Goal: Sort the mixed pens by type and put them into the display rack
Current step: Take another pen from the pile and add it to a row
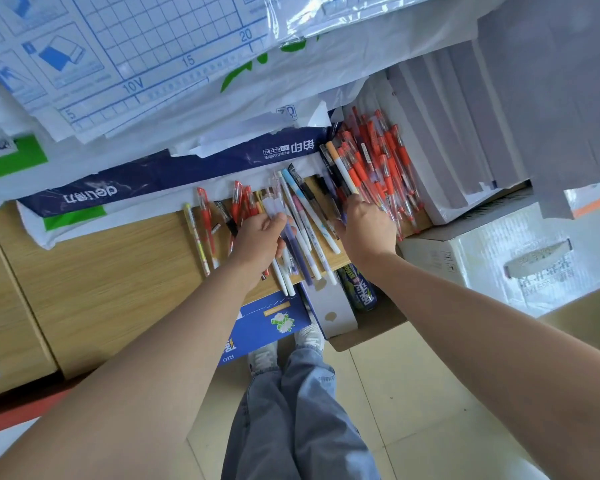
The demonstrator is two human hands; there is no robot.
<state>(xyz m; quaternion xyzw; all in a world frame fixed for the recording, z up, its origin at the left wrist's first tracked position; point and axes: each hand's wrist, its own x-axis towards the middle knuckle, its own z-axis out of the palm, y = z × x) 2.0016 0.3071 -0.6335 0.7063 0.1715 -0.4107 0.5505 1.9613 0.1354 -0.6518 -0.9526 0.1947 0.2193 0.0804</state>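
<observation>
Your left hand (260,239) holds white and purple pens (300,259). Your right hand (368,232) grips an orange-capped pen (343,172), red pens (388,168) past its fingers. Blue pack (136,181) reads "deli".

wood-grain counter (118,271), glossy plastic pens (378,157)

Stationery shop or stockroom. Wrapped copy-paper packs (187,168) and loose pens (378,161) cover a wooden counter (118,271); a carton (516,265) stands beside.

The single head-worn view looks steeply down, close over the pens (388,161) on the wooden counter (125,271)
</observation>
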